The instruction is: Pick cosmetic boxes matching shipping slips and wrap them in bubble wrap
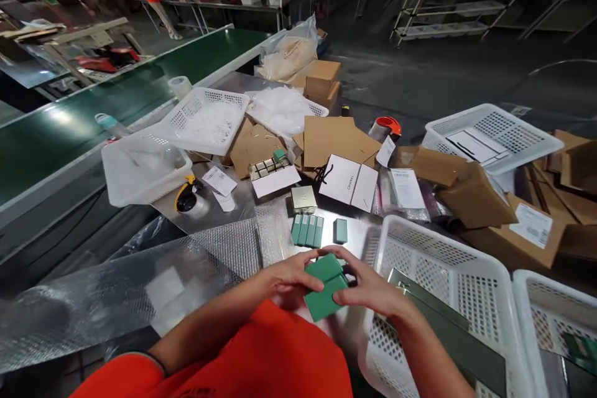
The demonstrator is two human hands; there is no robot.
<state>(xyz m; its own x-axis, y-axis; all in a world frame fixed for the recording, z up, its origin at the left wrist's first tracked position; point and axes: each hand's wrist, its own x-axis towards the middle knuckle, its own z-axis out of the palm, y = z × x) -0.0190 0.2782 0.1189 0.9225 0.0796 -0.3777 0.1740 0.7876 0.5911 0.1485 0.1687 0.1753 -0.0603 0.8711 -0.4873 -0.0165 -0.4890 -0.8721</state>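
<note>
Two green boxes [323,303] are held together close to my body, one slightly offset from the other. My left hand [295,275] grips them from the left, thumb across the upper box. From the right, my right hand [364,283] closes on them with its thumb on the lower box. Just beyond my hands, several slim green boxes [306,231] stand in a row on the metal table, and a single small green box [340,231] sits apart to their right. Behind the row is a pale gold box [303,198].
A white basket [448,245] with a dark green flat box [443,323] is at my right. Bubble wrap [205,261] lies left. A white paper bag [349,183], an open white carton [276,183], tape dispensers [191,199], and cardboard [332,140] lie farther back. A green conveyor [140,81] runs beyond.
</note>
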